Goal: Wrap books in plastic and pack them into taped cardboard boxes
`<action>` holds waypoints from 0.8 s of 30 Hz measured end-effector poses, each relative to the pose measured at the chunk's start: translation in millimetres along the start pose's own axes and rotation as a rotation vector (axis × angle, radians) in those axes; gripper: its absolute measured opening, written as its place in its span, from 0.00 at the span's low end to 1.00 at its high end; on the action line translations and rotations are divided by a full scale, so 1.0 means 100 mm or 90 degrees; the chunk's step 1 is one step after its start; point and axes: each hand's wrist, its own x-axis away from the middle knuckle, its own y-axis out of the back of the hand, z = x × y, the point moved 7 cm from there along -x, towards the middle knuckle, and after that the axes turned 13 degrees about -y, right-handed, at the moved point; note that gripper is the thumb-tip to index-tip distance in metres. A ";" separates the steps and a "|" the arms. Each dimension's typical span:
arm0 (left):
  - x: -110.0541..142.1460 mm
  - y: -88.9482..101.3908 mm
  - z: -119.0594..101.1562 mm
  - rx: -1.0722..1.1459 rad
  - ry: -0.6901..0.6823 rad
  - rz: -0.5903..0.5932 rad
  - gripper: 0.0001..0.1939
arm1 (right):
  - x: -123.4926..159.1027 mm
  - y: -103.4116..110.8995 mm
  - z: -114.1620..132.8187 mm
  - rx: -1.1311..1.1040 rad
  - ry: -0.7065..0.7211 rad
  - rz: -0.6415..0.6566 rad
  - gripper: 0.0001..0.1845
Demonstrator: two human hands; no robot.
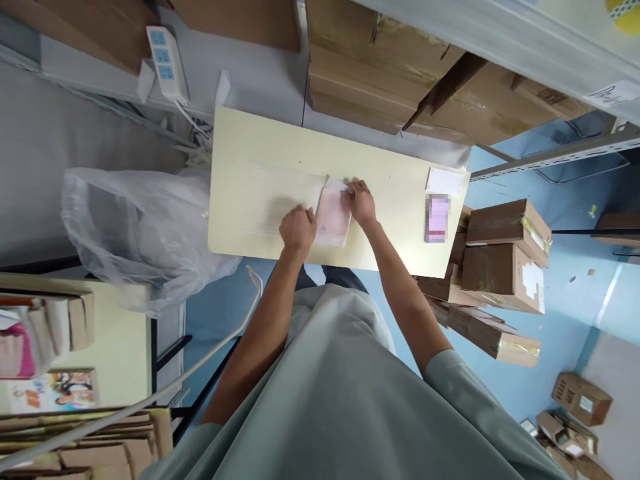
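Tabletop (403, 227), pale yellow, bears a pink packet (334, 217) midway along its front edge. Over the tabletop's middle, the left hand (298, 230) curls closed, contents indeterminable; the right hand (361, 202) pinches the packet's far right corner.

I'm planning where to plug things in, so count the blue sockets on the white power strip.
3, in a row on the power strip: the top socket, the middle socket and the bottom socket, nearest the cable. None looks hidden.
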 end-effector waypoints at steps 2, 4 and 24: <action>-0.12 0.08 -0.12 0.025 -0.137 -0.050 0.24 | 0.10 0.02 0.02 -0.024 -0.013 -0.011 0.22; -0.18 0.04 -0.18 0.055 -0.238 -0.031 0.26 | 0.23 0.06 0.01 -0.072 -0.022 -0.028 0.26; 0.04 -0.50 -0.67 0.055 -0.198 0.009 0.33 | 0.98 0.30 -0.83 -0.374 -0.167 -0.038 0.26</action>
